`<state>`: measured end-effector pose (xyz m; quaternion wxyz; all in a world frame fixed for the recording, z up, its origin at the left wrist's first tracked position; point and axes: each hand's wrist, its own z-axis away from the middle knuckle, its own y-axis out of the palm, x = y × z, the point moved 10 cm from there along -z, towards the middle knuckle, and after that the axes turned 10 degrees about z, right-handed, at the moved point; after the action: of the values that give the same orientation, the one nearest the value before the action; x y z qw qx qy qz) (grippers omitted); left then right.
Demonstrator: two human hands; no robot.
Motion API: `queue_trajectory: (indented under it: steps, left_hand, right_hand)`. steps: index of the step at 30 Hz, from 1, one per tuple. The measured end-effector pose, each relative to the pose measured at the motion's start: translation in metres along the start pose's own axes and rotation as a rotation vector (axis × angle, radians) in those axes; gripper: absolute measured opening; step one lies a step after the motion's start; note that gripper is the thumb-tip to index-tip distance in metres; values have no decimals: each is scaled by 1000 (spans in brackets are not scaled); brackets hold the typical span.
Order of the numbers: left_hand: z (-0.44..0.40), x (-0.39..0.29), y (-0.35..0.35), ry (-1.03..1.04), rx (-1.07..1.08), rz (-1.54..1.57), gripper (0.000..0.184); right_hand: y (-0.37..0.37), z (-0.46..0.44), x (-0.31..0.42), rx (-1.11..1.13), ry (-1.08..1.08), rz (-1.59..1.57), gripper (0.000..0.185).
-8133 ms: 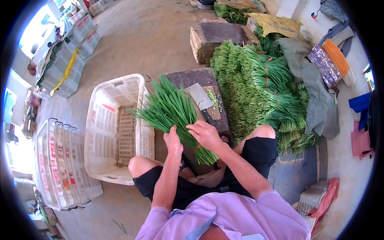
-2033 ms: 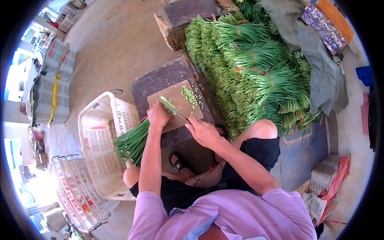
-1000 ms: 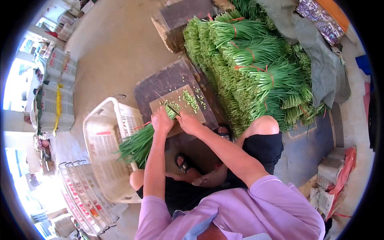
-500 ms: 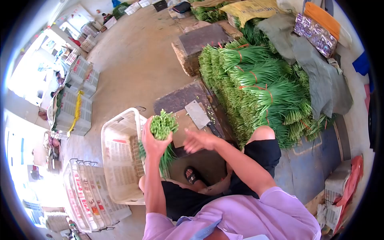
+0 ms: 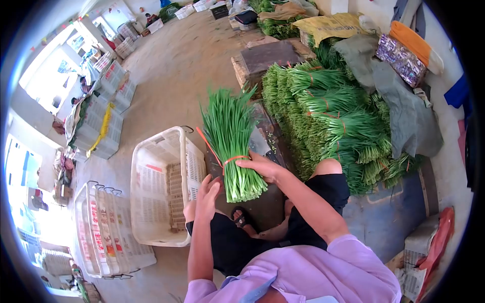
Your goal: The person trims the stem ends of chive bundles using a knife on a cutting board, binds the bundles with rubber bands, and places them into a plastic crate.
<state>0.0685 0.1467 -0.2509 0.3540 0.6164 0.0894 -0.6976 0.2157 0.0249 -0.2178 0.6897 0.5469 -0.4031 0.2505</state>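
Right hand point(image 5: 265, 169) is gripping a thick bunch of long, thin green leaves w/ pale cut stems point(image 5: 232, 126), fingers curling round its right side at approx. the level of a narrow orange-red band point(image 5: 235, 158); fingertips are showing on the front, those behind are not visible. Left hand point(image 5: 206, 197) is waiting just left of the stem end, fingers loosely bent, part spread, w/ nothing seen in them; contact w/ the bunch, or w/ the band's loose tail, is unclear, cannot tell. Bunch is hanging above the low dark-brown table point(image 5: 266, 117), in front of the person. Key relation: long axis is running near-far, leaf tips pointing far and slightly left, cut stem ends facing near, slightly right. Right hand is the nearer, being in contact; from the left fingers the stem end is lying directly right. Loose tail is sticking out far-left of the band, passing along the bunch's left side. Also noted: white slotted plastic crate point(image 5: 149, 202) is standing left of the left hand; black knife handle point(image 5: 273, 158) is showing on the table, just beyond the right hand, blade partly hidden; large pile of banded green bundles point(image 5: 323, 116) is lying right, w/ a grey-green cloth sheet point(image 5: 404, 129) covering its far-right side.
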Motion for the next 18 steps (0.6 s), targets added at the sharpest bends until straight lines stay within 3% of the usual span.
queue_trajectory:
  steps: [1, 3, 6, 8, 10, 12, 14, 15, 16, 18]
  left_hand:
    - [-11, -1, 7, 2, 0, 14, 63]
    - [-29, 24, 43, -249, 145, 287, 55]
    - [-56, 33, 71, -237, 173, 434, 55]
    - [-65, 33, 78, -239, 147, 508, 56]
    - [-63, 39, 78, -246, 118, 577, 57]
    - [-66, 35, 78, -192, 146, 652, 57]
    - [-72, 38, 75, -185, 136, 683, 55]
    - [-78, 41, 71, -174, 119, 706, 56]
    - [-84, 43, 67, -162, 106, 727, 57]
    - [-87, 41, 69, -126, 123, 730, 58]
  right_hand:
    - [-12, 1, -10, -92, 9, 117, 70]
    - [-30, 9, -26, -212, 31, 343, 90]
    - [-10, 26, -18, -156, -5, 603, 96]
    - [-3, 32, -22, -93, 33, 600, 103]
    - [-8, 39, -12, -172, -130, 738, 105]
    - [-23, 47, -22, -184, -110, 784, 101]
    - [-60, 63, -33, -389, 86, 754, 87]
    - [-67, 70, -17, -505, -49, 786, 60]
    - [-72, 69, -15, -502, -45, 794, 60]
    - [-82, 72, -1, -565, -110, 755, 30]
